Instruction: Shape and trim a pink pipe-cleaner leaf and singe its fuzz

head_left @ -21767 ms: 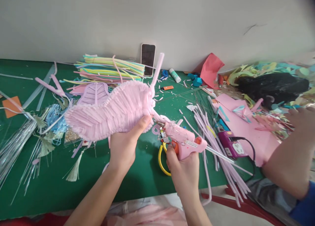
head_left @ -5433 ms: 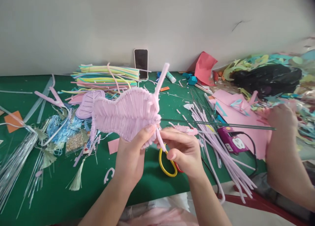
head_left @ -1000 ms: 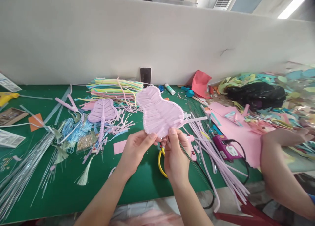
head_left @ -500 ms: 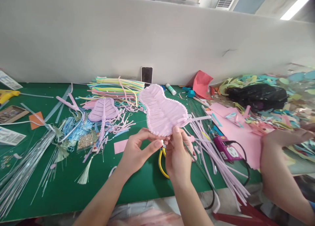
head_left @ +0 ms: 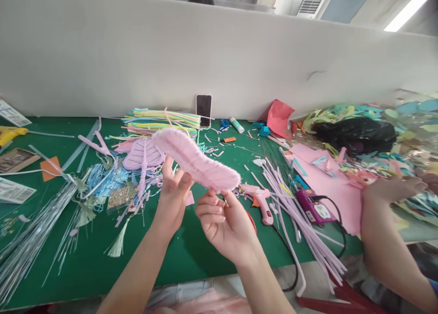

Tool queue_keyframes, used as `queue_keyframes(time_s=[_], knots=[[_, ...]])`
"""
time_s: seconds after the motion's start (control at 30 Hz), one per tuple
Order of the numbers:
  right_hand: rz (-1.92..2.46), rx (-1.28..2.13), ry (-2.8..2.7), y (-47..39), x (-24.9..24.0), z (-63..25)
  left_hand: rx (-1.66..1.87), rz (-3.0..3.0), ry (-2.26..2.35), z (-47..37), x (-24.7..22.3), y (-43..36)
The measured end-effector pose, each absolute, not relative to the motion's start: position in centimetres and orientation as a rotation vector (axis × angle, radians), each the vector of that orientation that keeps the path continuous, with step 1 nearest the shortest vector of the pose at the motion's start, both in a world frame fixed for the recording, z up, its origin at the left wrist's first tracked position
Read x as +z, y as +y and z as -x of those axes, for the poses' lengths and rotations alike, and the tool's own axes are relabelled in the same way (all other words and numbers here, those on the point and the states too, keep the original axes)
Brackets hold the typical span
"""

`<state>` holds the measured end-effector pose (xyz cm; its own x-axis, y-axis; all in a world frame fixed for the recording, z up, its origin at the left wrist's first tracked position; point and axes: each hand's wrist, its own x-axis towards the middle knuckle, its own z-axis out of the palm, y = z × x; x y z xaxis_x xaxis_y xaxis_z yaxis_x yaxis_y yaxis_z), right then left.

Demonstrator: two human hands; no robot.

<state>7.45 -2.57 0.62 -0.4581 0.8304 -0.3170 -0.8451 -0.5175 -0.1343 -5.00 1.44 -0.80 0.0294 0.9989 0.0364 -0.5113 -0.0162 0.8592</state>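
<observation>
A lilac pipe-cleaner fan panel [head_left: 198, 161], fuzzy with ribbed rows, is tilted in the air above the table. My right hand [head_left: 227, 223] pinches its lower edge near the right end, with the fingers curled. At the panel's lower left edge is my left hand [head_left: 171, 198], fingers apart, the thumb and fingertips close against the edge; whether they bear its weight is unclear. Behind my left hand lies a finished-looking lilac fan [head_left: 143, 155] with a wrapped handle. A pink glue gun [head_left: 262, 200] rests just right of my right hand.
On the green table [head_left: 205, 254] lie colourful pipe cleaners [head_left: 164, 116], lilac stems [head_left: 296, 204], silver strands [head_left: 41, 227] and blue tassels [head_left: 106, 179]. A phone [head_left: 204, 110] leans on the grey partition [head_left: 212, 54]. At right are a purple power socket [head_left: 315, 207] and another person's arm [head_left: 386, 232].
The panel has tilted from facing me to a narrow slanted view and shifted left. My right hand has turned palm upward; my left hand has moved left. The glue gun is now uncovered.
</observation>
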Motion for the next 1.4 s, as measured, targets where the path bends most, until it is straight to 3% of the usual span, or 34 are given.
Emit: queue_keyframes(time_s=[0.2, 0.4, 0.47, 0.6, 0.67, 0.97, 1.4], knots=[[0.316, 2.114, 0.311, -3.0, 0.6, -6.2, 1.501, -0.903, 0.876, 5.2, -0.7, 2.0], [0.575, 2.144, -0.619, -6.7, 1.1, -7.6, 1.601, -0.918, 0.983, 6.2, -0.5, 2.5], [0.753, 1.943, -0.819, -7.1, 1.3, -8.9, 1.593, -0.916, 1.0, 6.5, -0.3, 2.5], [1.209, 1.205, -0.898, -4.9, 0.9, -10.5, 1.55, -0.905, 1.042, 6.7, 0.0, 2.0], [1.287, 1.107, -0.946, -3.6, 0.5, -10.4, 1.526, -0.914, 1.06, 6.5, 0.1, 1.7], [1.161, 1.153, -0.996, -3.2, 0.1, -8.9, 1.331, -0.873, 1.039, 6.0, 0.5, 1.0], [0.996, 1.541, -0.856, -3.3, 0.4, -9.5, 1.266, -0.84, 1.058, 5.5, 2.1, 0.9]])
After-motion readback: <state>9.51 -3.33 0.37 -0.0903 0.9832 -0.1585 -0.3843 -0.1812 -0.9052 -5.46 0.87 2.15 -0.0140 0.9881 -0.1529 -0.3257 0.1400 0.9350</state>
